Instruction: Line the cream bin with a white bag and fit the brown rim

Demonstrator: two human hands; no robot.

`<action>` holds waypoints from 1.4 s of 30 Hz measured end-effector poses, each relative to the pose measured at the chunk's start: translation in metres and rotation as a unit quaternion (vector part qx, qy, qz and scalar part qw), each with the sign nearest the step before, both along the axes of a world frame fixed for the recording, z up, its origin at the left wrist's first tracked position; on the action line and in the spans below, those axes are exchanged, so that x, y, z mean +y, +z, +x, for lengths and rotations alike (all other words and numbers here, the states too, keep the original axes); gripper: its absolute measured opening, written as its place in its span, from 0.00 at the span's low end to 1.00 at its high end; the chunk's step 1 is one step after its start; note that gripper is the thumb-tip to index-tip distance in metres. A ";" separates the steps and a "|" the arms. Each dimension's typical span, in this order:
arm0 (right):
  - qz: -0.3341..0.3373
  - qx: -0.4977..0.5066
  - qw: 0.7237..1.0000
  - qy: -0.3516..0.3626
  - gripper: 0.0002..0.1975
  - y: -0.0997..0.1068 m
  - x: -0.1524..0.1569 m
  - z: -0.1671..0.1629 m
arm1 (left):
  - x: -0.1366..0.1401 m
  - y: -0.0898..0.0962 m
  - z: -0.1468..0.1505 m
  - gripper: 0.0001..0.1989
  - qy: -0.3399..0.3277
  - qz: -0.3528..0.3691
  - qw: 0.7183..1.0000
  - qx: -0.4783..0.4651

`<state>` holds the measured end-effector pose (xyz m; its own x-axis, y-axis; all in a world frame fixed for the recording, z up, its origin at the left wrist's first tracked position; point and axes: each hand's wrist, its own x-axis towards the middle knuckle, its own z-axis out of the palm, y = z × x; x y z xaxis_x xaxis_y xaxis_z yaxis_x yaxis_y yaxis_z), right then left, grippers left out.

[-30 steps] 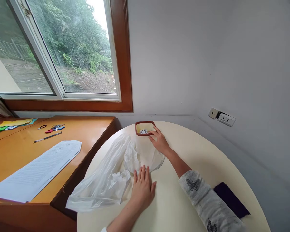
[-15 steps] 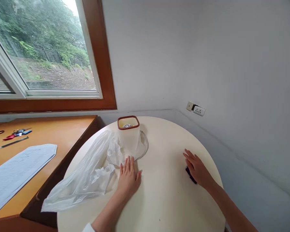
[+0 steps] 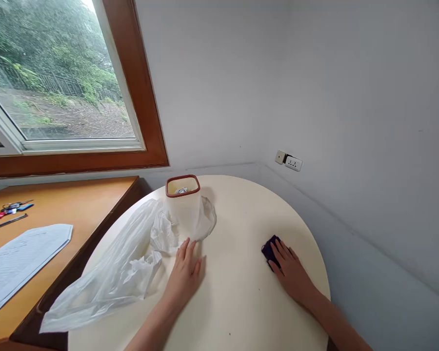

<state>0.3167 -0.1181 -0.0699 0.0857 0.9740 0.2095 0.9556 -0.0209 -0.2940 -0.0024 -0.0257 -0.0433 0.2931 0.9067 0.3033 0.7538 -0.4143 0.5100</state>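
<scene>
My right hand (image 3: 290, 273) lies over a folded dark purple cloth (image 3: 269, 250) on the right side of the round cream table (image 3: 237, 219). Its fingers are stretched out on top of the cloth, pressing rather than gripping. My left hand (image 3: 185, 273) rests near the table's middle, open, with fingertips close to the crumpled white plastic bag (image 3: 109, 273). Whether they touch the plastic, I cannot tell. Behind that hand stands a cream bin (image 3: 185, 212) with a brown rim, some whitish crumpled stuff inside and thin plastic around its base.
To the left is an orange-brown desk (image 3: 95, 195) with paper sheets (image 3: 25, 258), a pen (image 3: 5, 223) and a small bunch of keys (image 3: 14, 207). A wall with a socket (image 3: 293, 163) closes off the right. Part of the bag hangs past the table's left edge.
My right hand has come down onto the cloth, whose dark folds now show more to the left of the fingers. My left hand stays beside the bag. The whole view has shifted slightly.
</scene>
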 end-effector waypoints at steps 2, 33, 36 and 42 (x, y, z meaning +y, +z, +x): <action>-0.006 0.033 0.999 0.029 0.29 0.006 0.009 -0.011 | -0.003 0.007 0.002 0.20 0.003 -0.013 0.999 -0.029; 0.099 0.082 0.960 0.248 0.19 0.030 0.057 -0.148 | -0.018 0.031 0.002 0.13 -0.032 0.001 0.999 0.018; 0.089 0.075 0.962 0.247 0.20 0.031 0.057 -0.161 | -0.020 0.032 -0.002 0.13 -0.053 -0.021 0.997 0.047; 0.063 0.081 0.960 0.260 0.19 0.031 0.062 -0.182 | -0.020 0.035 -0.018 0.12 0.001 -0.009 0.991 0.131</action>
